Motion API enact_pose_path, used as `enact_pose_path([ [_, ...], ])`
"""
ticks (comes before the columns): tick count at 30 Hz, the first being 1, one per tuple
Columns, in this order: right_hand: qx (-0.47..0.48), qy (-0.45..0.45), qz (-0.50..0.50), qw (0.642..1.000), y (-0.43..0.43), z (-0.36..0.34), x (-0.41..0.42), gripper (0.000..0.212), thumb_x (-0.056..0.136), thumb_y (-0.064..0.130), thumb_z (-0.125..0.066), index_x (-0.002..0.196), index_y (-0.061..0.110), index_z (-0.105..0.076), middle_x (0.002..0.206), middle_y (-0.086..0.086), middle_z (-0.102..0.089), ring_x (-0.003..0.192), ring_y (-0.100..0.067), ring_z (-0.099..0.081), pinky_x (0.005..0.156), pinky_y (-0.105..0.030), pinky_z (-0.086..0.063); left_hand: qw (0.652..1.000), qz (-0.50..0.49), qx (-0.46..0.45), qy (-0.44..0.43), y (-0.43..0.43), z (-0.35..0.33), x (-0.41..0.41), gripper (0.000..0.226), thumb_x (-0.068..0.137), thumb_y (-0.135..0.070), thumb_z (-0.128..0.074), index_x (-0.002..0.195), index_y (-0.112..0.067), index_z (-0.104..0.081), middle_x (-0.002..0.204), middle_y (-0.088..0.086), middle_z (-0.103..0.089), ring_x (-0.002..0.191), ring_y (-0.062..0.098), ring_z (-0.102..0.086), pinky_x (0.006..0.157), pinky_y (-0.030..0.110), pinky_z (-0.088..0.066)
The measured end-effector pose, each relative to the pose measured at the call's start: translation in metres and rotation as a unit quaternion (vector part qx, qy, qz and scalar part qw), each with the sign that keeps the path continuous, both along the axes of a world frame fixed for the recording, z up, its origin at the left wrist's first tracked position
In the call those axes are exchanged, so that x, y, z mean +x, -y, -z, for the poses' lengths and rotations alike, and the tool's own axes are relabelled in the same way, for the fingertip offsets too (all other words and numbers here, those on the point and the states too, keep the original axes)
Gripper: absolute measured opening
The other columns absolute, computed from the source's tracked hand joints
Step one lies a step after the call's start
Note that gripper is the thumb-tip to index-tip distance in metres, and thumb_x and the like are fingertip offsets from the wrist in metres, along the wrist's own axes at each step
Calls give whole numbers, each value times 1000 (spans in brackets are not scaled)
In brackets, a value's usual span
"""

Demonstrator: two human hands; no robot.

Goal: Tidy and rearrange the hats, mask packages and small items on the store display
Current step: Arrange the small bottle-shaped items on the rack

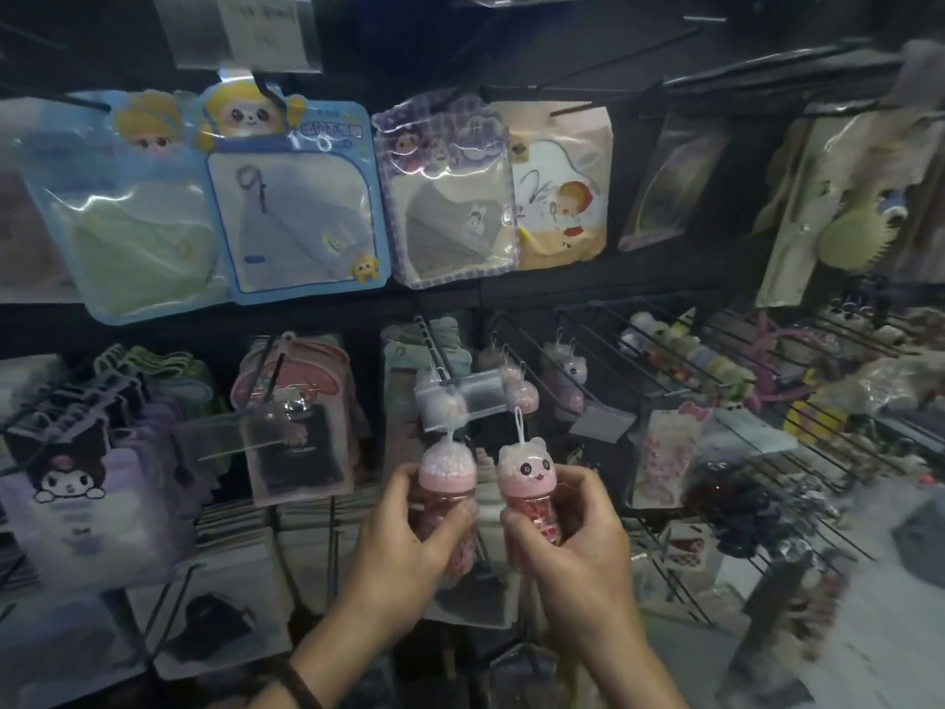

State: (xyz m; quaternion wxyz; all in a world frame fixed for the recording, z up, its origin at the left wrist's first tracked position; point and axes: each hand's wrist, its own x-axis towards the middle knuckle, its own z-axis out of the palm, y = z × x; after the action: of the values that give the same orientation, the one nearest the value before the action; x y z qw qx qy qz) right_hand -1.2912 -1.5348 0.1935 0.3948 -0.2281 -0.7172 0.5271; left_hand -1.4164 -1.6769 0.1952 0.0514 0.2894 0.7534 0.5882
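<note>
Mask packages [301, 197] hang tidy; left hand [409, 534] fingers clutch the domed jar [447, 470], right hand [572, 545] fingers the panda jar [524, 478], neither yet settled, I'd judge.

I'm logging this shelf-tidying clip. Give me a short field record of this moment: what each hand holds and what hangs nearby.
left hand: grips the domed-lid jar, pink, string loop on top
right hand: grips the panda-lid jar, pink, loop on top
jar positions: side by side, lids up, in front of the display
behind the hands: hanging jars of a similar pink kind on wire hooks
upper row: mask packages hung on pegs
</note>
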Motion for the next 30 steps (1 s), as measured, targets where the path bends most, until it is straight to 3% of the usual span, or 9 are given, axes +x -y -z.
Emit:
enact_pose_path([
  [5,-39,21,56,997,-20,33,37,52,73,21,-97,112,35,-65,104,9,-81,95,-12,-79,91,-49,-63,997,54,-37,27,-19,37,21,42,80,-47,-86,113,-33,-65,101,-18,-79,91,1,-74,87,33,-58],
  [8,-66,15,91,994,-36,48,60,57,70,10,-100,112,30,-67,102,7,-82,93,-12,-80,95,-49,-63,994,74,-54,54,-40,51,31,57,70,-63,-82,116,-37,-63,101,-18,-80,93,2,-76,95,40,-60],
  [13,-63,-9,133,989,-77,59,77,53,77,14,-96,115,41,-72,102,13,-82,92,-8,-79,92,-40,-62,989,91,-81,82,-78,57,47,58,63,-72,-77,114,-47,-61,105,-20,-81,100,2,-76,101,41,-58],
  [19,-44,-12,116,992,-139,66,73,56,77,23,-96,117,49,-68,101,15,-79,88,-10,-78,87,-46,-64,986,77,-105,102,-134,54,66,68,62,-74,-77,116,-34,-63,104,-20,-81,98,1,-75,101,42,-58],
  [26,47,4,75,996,-187,55,62,56,77,25,-96,116,49,-65,107,32,-73,95,7,-72,80,-12,-53,990,36,-98,94,-180,59,83,67,65,-66,-79,121,-31,-63,111,-18,-81,104,1,-76,102,39,-58],
  [30,93,5,74,993,-197,54,57,62,77,33,-96,129,37,-63,119,23,-74,108,-1,-73,91,-34,-61,992,22,-84,95,-185,57,96,65,68,-60,-82,123,-31,-62,112,-14,-81,104,7,-77,100,40,-59],
])
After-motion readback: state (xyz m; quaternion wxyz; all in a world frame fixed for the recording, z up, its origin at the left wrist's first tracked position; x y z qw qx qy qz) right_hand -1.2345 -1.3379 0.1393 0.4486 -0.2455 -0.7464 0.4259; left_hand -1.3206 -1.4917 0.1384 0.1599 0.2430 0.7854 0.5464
